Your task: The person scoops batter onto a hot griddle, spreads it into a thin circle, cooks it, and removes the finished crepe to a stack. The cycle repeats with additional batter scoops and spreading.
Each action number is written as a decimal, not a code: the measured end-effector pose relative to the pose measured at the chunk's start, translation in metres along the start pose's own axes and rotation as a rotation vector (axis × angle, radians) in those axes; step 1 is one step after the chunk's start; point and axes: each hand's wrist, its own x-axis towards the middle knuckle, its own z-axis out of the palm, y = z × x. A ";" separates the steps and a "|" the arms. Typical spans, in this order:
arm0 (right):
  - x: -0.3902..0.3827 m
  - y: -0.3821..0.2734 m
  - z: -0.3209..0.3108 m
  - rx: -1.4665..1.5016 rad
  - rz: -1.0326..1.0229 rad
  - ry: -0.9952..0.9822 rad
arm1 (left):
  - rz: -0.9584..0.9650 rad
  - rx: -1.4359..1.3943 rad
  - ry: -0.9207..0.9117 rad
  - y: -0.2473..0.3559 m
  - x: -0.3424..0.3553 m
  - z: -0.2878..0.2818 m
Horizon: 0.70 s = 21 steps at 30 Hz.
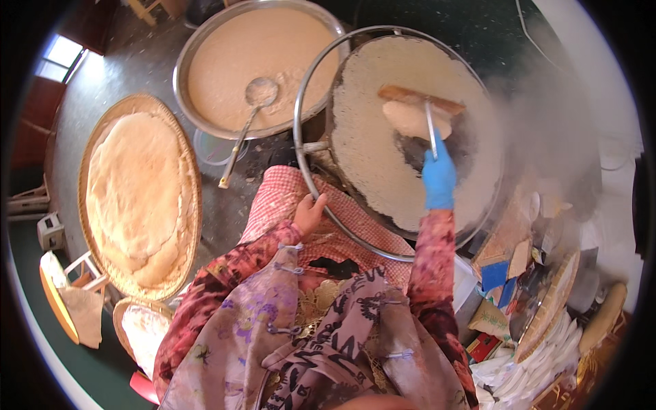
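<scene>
My right hand (439,176), in a blue glove, is closed round the thin handle of a batter spreader (430,102). The spreader's wooden blade lies on the round griddle (454,147), with a thick lump of pale batter (413,119) against its near side. A thin beige layer of batter (372,89) covers most of the griddle; a dark bare patch shows near the middle. My left hand (309,214) grips the metal ring rail (298,130) that runs round the griddle, at its near left.
A wide metal basin (181,78) of batter stands at the back, a ladle (261,92) resting in it. At left, a woven tray (83,178) carries a stack of flat pancakes (140,198). Steam rises at right, above boards and a pile of white bags (540,362).
</scene>
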 end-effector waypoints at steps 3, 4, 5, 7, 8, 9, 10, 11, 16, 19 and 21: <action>-0.005 0.002 -0.004 -0.093 0.147 -0.062 | -0.002 0.042 -0.027 0.009 0.008 -0.009; -0.007 0.002 -0.004 -0.057 0.083 -0.048 | 0.061 0.120 -0.047 0.015 0.015 -0.016; -0.005 0.003 -0.004 -0.035 0.113 -0.074 | 0.063 0.198 -0.017 0.022 0.024 -0.021; -0.005 0.002 -0.003 0.040 -0.022 0.029 | 0.015 0.286 0.017 0.036 0.037 -0.030; -0.006 0.002 -0.004 -0.032 0.008 -0.025 | 0.054 0.209 -0.006 0.042 0.042 -0.033; -0.005 0.002 -0.003 -0.102 0.026 -0.038 | 0.023 0.146 -0.002 0.048 0.047 -0.036; -0.005 0.002 -0.004 -0.169 0.034 -0.020 | 0.001 0.055 0.004 0.053 0.049 -0.039; -0.006 0.001 -0.004 -0.124 -0.056 -0.017 | 0.040 0.008 -0.004 0.055 0.050 -0.039; -0.011 -0.001 -0.012 -0.009 0.083 -0.110 | 0.203 0.260 0.045 0.033 0.021 -0.026; -0.011 -0.004 -0.016 -0.164 0.091 -0.095 | 0.202 0.167 0.123 0.008 -0.002 -0.009; -0.009 -0.005 -0.014 -0.132 0.014 -0.111 | 0.012 0.027 0.101 0.000 -0.007 -0.001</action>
